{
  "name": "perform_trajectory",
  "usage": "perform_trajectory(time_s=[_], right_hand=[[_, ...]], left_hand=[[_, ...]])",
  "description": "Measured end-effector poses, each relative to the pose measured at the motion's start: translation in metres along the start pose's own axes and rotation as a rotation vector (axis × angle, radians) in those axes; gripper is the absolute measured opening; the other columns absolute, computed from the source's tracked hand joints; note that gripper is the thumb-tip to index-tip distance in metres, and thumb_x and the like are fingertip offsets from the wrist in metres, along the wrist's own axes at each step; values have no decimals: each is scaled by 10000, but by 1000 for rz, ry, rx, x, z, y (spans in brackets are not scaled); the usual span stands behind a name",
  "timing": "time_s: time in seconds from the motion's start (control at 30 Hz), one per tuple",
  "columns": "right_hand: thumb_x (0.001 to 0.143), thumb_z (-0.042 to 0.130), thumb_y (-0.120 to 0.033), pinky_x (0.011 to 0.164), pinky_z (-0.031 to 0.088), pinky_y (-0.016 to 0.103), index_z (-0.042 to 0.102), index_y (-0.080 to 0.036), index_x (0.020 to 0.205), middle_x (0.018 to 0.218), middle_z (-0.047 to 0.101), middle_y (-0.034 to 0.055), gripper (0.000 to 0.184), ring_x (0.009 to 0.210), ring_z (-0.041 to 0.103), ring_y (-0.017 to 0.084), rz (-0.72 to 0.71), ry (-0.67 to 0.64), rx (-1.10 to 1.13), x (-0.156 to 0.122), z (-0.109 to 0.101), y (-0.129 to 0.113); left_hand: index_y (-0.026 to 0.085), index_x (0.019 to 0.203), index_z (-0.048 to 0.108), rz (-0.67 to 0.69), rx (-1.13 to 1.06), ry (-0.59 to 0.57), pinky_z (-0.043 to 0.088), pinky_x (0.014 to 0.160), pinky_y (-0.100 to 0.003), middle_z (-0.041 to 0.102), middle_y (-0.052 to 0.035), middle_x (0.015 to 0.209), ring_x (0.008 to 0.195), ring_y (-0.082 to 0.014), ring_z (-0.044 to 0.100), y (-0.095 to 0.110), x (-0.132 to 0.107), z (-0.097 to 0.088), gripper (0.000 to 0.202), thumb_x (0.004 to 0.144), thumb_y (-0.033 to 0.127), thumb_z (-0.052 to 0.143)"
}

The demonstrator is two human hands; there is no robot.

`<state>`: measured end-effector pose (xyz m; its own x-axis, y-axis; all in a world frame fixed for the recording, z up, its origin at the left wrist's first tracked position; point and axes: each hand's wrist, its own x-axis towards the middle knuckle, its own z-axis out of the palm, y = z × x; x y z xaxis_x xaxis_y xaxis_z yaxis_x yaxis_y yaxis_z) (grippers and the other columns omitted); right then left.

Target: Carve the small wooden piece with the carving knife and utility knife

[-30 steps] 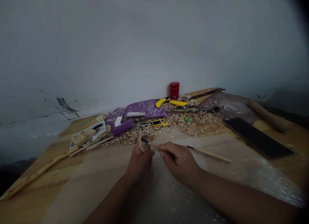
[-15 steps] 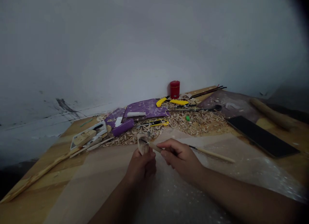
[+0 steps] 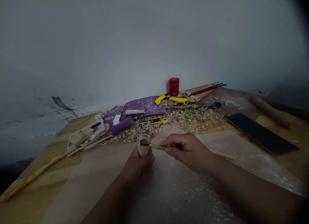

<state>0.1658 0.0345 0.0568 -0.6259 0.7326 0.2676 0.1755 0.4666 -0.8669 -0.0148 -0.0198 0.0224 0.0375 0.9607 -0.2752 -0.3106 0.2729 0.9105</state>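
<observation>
My left hand [image 3: 140,163] is closed round a small pale wooden piece [image 3: 144,145], holding it upright above the table. My right hand [image 3: 187,150] pinches the light wooden handle of a thin carving tool [image 3: 155,146]. The tool's dark tip rests against the face of the wooden piece. Both hands hover over a sheet of clear bubble wrap [image 3: 193,192] that covers the near part of the table.
Wood shavings [image 3: 188,119] lie heaped behind the hands with yellow utility knives [image 3: 171,99], a purple sheet [image 3: 145,105], a purple tube [image 3: 121,125] and a red can [image 3: 174,86] by the wall. A black slab [image 3: 262,133] lies right; wooden sticks [image 3: 41,171] and a white frame [image 3: 85,131] left.
The right hand has risen a little and shifted right, bringing the tool level across the wooden piece. The second stick behind it is now mostly hidden by the hand.
</observation>
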Motion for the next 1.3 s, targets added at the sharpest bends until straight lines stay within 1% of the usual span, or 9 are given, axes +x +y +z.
perform_trajectory(time_s=[0.1, 0.27, 0.33, 0.5, 0.67, 0.83, 0.97, 1.1, 1.3], right_hand=[[784, 517, -213, 520, 358, 212, 649, -218, 886, 703, 604, -18, 167, 570, 491, 101, 20, 13, -47, -2, 1, -1], [804, 480, -196, 533, 364, 202, 631, -207, 890, 667, 576, -25, 174, 570, 480, 98, 29, 81, -47, -6, 13, -3], [801, 480, -190, 544, 370, 203, 630, -202, 875, 673, 580, -23, 168, 583, 486, 99, 37, 88, -35, -6, 14, -4], [805, 489, -217, 528, 362, 207, 634, -209, 907, 687, 601, -20, 178, 581, 497, 103, 29, 64, -55, -4, 5, -4], [798, 496, -202, 557, 376, 213, 639, -214, 891, 754, 634, -11, 171, 640, 534, 114, 5, 16, -82, -3, -2, -2], [776, 515, -179, 577, 384, 231, 647, -216, 855, 750, 637, -10, 158, 647, 541, 124, 5, -29, -103, 0, -11, 0], [763, 524, -191, 517, 362, 222, 650, -216, 810, 667, 607, -19, 137, 580, 519, 119, 42, -59, -79, 3, -17, 2], [761, 518, -177, 572, 385, 236, 638, -218, 828, 733, 631, -9, 144, 645, 544, 131, 48, -4, -81, 1, -5, 3], [792, 473, -188, 563, 378, 228, 615, -214, 841, 675, 613, -17, 152, 599, 528, 120, 83, 115, -61, -6, 22, 0]], left_hand=[[172, 529, 411, 13, 8, 25, 186, 294, -143, 334, 95, 340, 287, -20, 246, -1, 0, 4, 234, 591, 207, 634], [195, 570, 395, 90, -68, 209, 193, 286, -147, 303, 118, 314, 271, -29, 235, -4, 1, 20, 233, 574, 229, 626], [197, 566, 384, 101, -72, 239, 185, 286, -146, 296, 122, 311, 269, -28, 231, -4, 0, 25, 248, 559, 230, 630], [197, 575, 387, 79, -13, 195, 171, 299, -158, 299, 120, 327, 278, -30, 224, 0, -2, 24, 246, 592, 258, 626], [185, 583, 403, 99, 145, 195, 187, 347, -166, 326, 108, 374, 321, -32, 264, -1, 0, 9, 222, 622, 231, 616], [173, 579, 414, 34, 310, 154, 228, 385, -170, 371, 87, 433, 377, -40, 321, -1, 4, -4, 238, 607, 224, 645], [174, 588, 414, -1, 281, 115, 213, 373, -169, 372, 86, 439, 375, -36, 301, 0, 3, -2, 236, 589, 211, 648], [190, 575, 375, -21, 160, 133, 175, 335, -157, 303, 109, 380, 321, -25, 235, 1, 3, 6, 246, 595, 232, 617], [194, 577, 369, 17, 102, 229, 162, 319, -155, 293, 116, 358, 293, -22, 228, 2, 4, 15, 294, 576, 286, 648]])
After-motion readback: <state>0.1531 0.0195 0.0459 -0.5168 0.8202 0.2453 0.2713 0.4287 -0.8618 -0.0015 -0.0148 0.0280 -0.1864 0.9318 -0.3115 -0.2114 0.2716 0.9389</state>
